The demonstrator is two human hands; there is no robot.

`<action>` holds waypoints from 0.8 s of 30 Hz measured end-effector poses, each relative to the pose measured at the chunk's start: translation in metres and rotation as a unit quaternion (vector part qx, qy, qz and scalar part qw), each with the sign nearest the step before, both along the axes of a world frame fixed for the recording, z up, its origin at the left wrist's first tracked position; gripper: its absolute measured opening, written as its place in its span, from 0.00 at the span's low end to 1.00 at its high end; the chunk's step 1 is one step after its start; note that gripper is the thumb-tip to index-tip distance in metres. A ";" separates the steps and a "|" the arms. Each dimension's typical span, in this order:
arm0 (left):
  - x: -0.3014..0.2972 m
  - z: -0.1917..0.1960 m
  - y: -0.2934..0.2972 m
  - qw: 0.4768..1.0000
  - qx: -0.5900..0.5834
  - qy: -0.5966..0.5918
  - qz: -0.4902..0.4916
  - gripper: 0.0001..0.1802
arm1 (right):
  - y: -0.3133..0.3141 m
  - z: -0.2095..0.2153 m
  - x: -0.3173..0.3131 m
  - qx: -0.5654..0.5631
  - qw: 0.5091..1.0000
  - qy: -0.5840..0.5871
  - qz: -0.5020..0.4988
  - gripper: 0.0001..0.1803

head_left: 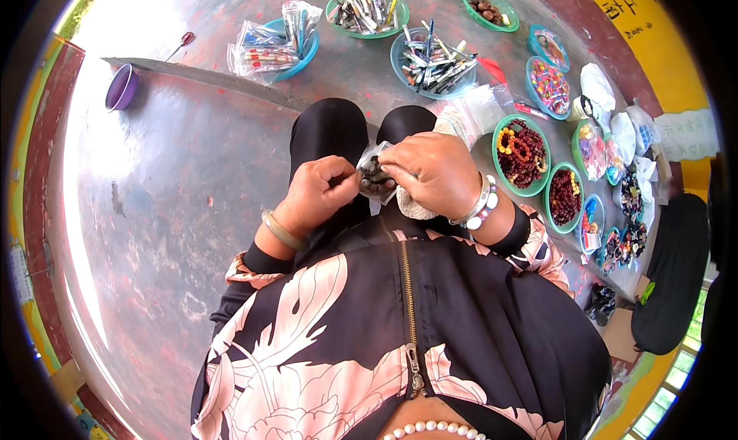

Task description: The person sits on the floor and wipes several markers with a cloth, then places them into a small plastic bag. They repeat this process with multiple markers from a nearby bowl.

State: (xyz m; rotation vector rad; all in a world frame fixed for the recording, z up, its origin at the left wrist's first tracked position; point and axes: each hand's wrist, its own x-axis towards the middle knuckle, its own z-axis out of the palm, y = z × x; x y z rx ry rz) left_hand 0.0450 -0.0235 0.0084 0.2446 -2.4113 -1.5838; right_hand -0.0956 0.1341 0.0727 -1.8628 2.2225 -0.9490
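Note:
Above my lap, a small clear plastic bag (376,180) with several dark, roundish pieces inside sits between my two hands. My left hand (317,195) is closed, its thumb and fingers pinching the bag's left side. From the other side my right hand (438,172) grips the bag's edge near the top, knuckles up; its fingertips are partly hidden. A whitish cloth (415,206) lies under my right hand, against my leg. What the dark pieces are is too small to tell.
Ahead stand bowls of pens: a green bowl (403,17), a blue bowl (397,56) and a blue bowl of bagged pens (314,52). At right are green bowls of beaded bracelets (521,154) and dark red beads (565,198). A purple basin (121,88) stands left, beyond a floor step (207,80).

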 end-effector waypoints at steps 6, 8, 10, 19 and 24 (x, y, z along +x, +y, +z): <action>-0.002 0.000 0.005 1.000 0.009 -0.015 -0.024 0.05 | 0.009 -0.017 0.003 0.025 1.000 0.002 0.017 0.03; -0.002 -0.003 0.006 1.000 0.001 -0.009 -0.025 0.05 | 0.012 -0.023 0.005 0.057 0.998 0.020 0.023 0.02; -0.002 -0.005 0.007 0.999 -0.013 0.012 -0.030 0.05 | 0.009 -0.024 0.004 0.063 0.997 0.016 0.029 0.03; -0.003 -0.006 0.010 0.997 -0.046 0.051 -0.045 0.05 | 0.006 -0.029 0.009 0.097 0.994 0.012 0.038 0.04; -0.001 -0.007 0.002 0.999 0.013 0.007 -0.045 0.09 | 0.020 -0.011 -0.019 0.039 0.998 -0.057 0.005 0.10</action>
